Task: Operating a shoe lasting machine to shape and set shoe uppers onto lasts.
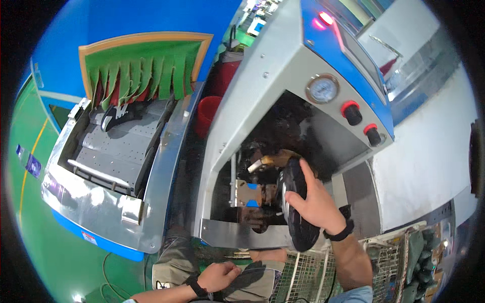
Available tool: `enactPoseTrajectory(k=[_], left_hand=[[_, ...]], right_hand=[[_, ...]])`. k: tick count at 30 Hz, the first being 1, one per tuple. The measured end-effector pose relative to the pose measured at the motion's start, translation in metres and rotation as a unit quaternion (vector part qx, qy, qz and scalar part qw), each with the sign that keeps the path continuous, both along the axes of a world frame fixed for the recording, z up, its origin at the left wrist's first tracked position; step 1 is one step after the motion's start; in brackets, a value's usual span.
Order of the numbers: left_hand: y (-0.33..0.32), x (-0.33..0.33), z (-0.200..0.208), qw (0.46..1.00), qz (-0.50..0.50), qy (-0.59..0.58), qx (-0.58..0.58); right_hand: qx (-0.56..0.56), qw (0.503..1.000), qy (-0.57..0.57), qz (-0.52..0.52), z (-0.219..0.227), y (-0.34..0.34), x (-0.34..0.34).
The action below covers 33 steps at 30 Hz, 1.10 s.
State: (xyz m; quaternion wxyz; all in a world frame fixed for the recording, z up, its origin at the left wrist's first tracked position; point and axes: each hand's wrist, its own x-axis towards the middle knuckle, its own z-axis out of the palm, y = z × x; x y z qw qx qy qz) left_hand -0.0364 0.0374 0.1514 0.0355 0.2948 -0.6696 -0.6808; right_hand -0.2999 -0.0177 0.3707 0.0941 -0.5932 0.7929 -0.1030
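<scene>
My right hand (319, 203) grips a black shoe (301, 230), its thumb on the near side and its fingers over the upper edge. The shoe stands on end at the front of a grey machine's dark opening (288, 116). Just left of the shoe, inside the opening, sits a metal fixture (248, 194) with blue pads, and above it a tan piece (273, 160) with a pale tip. My left hand (220, 276) rests over my lap, its fingers loosely curled with nothing visible in them.
Knobs with red collars (352, 112) and a round gauge (322, 89) line the machine's front. To the left, a conveyor (113, 151) carries a dark shoe (108, 120) by a green strip curtain (141, 70). A white wire rack (303, 278) stands low at the right.
</scene>
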Motion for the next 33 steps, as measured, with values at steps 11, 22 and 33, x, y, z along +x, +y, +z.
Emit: enactPoseTrajectory(k=[11,22,33], left_hand=[[0.001,0.004,0.015,0.993,0.083,0.059,-0.064],[0.007,0.007,0.054,0.996,0.040,0.073,0.006],[0.027,0.000,0.044,0.928,0.014,0.094,0.361]], right_hand=[[-0.205,0.976,0.056,-0.043,-0.027,0.002,0.013],[-0.236,0.947,0.217,-0.010,-0.049,0.104,0.078],[-0.212,0.828,-0.519,-0.014,-0.050,0.175,0.096]])
